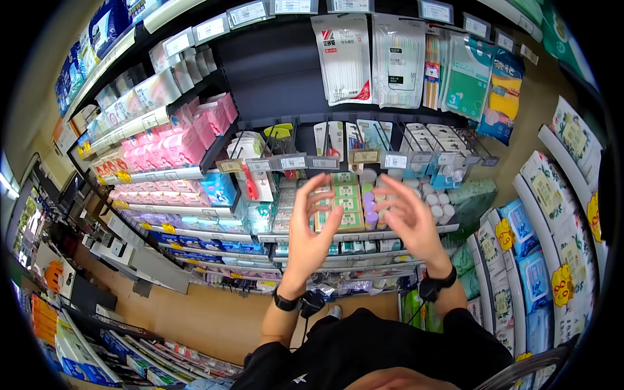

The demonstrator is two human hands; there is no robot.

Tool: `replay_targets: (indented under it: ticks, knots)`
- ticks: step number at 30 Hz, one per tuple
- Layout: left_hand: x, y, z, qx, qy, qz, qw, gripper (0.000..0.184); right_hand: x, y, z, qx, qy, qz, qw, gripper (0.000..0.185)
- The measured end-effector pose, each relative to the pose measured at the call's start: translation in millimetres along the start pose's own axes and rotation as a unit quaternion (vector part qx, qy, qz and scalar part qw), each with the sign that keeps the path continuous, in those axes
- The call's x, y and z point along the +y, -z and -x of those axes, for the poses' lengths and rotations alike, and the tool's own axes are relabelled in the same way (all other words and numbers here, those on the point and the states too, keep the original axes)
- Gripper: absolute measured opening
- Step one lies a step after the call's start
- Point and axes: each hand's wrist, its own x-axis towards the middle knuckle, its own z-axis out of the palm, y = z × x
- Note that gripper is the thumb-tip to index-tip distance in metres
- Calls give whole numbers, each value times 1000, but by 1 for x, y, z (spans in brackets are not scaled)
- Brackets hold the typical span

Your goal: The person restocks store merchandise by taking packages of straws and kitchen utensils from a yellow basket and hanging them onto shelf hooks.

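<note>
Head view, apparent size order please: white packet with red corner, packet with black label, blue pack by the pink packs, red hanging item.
1. White packet and black-label packet: too alike to rank
2. Blue pack, beside the pink packs
3. Red hanging item

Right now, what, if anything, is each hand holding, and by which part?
Nothing is held: the left hand and right hand are raised, empty, before the shelves.

White shelves [351,236] carry green-and-yellow boxes [348,205] and small white-capped containers [437,211].
</note>
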Motion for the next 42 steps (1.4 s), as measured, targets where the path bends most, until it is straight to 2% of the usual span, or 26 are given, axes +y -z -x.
replay_targets:
  ticks: [5, 8, 17, 31, 42]
  knots:
    - [2, -16, 91, 17, 69, 39, 997, 56, -4, -1, 92, -43, -19, 33, 998, 55]
    - [-3, -29, 137, 42, 92, 72, 992, 53, 4, -3, 135, 8, -113, -99, 989, 47]
    - [33, -51, 238, 52, 157, 82, 983, 47, -17, -20, 221, -1, -180, -121, 976, 49]
    - [84, -62, 294, -56, 176, 126, 975, 45, -89, -50, 316, 79, -158, -95, 980, 52]
    - [143, -23, 387, -62, 205, 147, 966, 44, -139, -129, 406, 93, -159, -98, 978, 53]
